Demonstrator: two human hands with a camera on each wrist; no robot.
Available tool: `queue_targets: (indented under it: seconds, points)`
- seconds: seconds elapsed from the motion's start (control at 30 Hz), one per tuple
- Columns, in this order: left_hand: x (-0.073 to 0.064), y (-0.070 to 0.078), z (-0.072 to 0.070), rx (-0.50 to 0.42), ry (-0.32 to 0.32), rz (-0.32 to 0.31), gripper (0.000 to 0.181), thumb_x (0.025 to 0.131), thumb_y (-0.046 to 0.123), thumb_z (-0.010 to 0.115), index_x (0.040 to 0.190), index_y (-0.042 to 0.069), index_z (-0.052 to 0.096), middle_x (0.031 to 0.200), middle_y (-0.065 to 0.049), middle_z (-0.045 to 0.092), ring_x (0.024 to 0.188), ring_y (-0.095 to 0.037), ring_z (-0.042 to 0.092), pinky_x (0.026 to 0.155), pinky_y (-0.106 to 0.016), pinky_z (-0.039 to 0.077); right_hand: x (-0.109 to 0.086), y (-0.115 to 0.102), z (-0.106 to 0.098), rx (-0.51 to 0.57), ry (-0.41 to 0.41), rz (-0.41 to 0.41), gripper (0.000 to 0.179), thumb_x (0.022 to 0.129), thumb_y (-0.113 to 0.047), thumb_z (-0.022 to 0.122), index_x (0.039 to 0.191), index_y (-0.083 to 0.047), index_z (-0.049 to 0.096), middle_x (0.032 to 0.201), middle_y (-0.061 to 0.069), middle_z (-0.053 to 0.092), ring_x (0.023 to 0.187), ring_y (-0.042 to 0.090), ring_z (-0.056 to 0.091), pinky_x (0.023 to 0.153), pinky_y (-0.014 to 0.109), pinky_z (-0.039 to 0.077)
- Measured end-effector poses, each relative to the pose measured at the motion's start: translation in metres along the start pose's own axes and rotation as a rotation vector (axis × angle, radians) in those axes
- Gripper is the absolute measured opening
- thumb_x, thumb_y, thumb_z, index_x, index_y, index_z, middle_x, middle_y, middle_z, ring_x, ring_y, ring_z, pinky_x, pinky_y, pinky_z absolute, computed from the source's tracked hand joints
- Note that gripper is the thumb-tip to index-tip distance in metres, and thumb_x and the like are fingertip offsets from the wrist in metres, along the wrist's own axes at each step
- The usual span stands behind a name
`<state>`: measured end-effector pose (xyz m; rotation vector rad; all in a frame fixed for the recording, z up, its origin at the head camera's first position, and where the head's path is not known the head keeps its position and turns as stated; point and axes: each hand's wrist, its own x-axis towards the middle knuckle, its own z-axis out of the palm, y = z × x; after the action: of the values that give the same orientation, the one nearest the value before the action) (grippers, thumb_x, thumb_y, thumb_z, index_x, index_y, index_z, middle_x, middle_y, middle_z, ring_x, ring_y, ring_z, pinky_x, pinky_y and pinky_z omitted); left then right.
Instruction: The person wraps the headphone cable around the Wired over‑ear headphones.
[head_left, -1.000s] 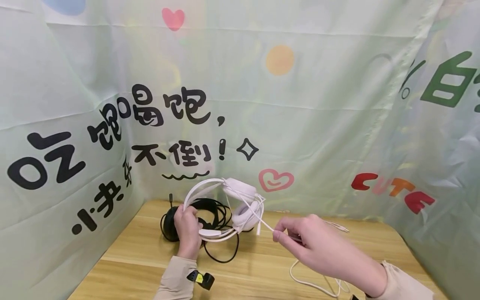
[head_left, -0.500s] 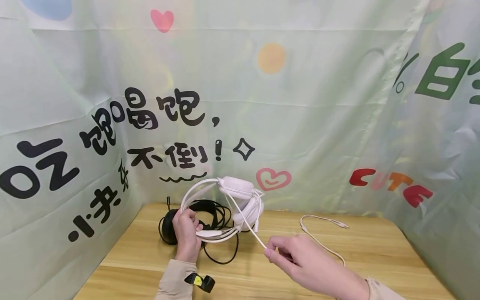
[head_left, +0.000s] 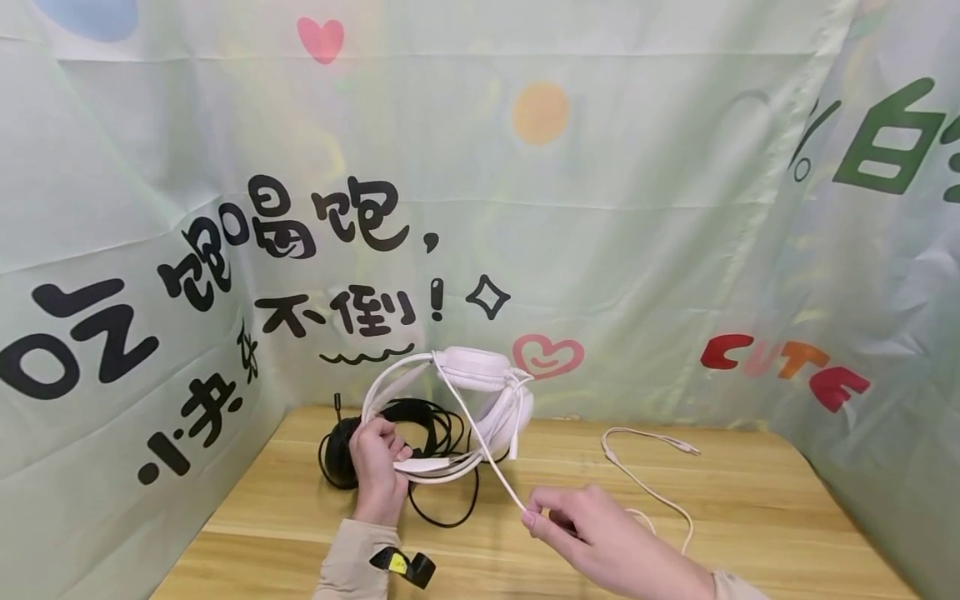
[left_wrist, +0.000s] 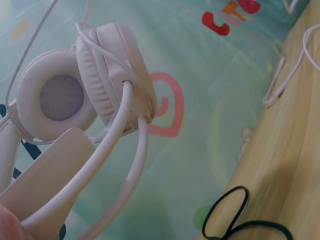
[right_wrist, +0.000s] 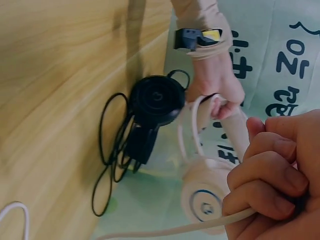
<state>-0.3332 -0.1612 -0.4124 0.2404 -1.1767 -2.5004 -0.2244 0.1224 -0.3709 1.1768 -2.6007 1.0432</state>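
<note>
White headphones [head_left: 471, 369] are held up over the table by my left hand [head_left: 377, 471], whose fingers curl round the headband. In the left wrist view both ear cups [left_wrist: 122, 75] and the two thin headband tubes show. My right hand [head_left: 600, 537] pinches the white cable [head_left: 491, 458], drawn taut down from the ear cups, some of it wound around them. The right wrist view shows its curled fingers [right_wrist: 270, 175] with the cable [right_wrist: 190, 227] coming out of them.
Behind the left hand, a black headset [head_left: 341, 450] with a microphone and coiled cable lies on the wooden table [head_left: 262, 533]. The white cable's plug end [head_left: 686, 447] lies on the table at the right. Printed cloth [head_left: 637, 250] encloses the back and sides.
My right hand has moved left and down, pulling the white cable across the ear cups. The cable's loose part on the table has shifted. My left hand keeps its hold on the headphones.
</note>
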Motion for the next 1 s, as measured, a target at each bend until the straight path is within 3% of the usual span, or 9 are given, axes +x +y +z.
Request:
queue_targets:
  seconds: [0.53, 1.0]
  points:
    - [-0.005, 0.003, 0.002, -0.136, -0.046, -0.1, 0.027, 0.094, -0.002, 0.043, 0.078, 0.018, 0.034, 0.057, 0.009, 0.026, 0.049, -0.005, 0.027, 0.047, -0.016, 0.024, 0.002, 0.04, 0.011, 0.085, -0.068, 0.063, 0.023, 0.115, -0.026, 0.049, 0.096, -0.027, 0.061, 0.065, -0.021, 0.029, 0.054, -0.007, 0.024, 0.05, 0.017, 0.028]
    - [-0.012, 0.0, 0.008, -0.131, -0.096, -0.141, 0.024, 0.095, 0.001, 0.042, 0.08, 0.018, 0.035, 0.059, 0.008, 0.028, 0.049, -0.004, 0.027, 0.046, -0.014, 0.025, 0.0, 0.071, 0.009, 0.261, -0.163, 0.06, 0.02, 0.116, -0.023, 0.045, 0.107, -0.022, 0.063, 0.069, -0.018, 0.037, 0.057, -0.009, 0.034, 0.049, 0.016, 0.034]
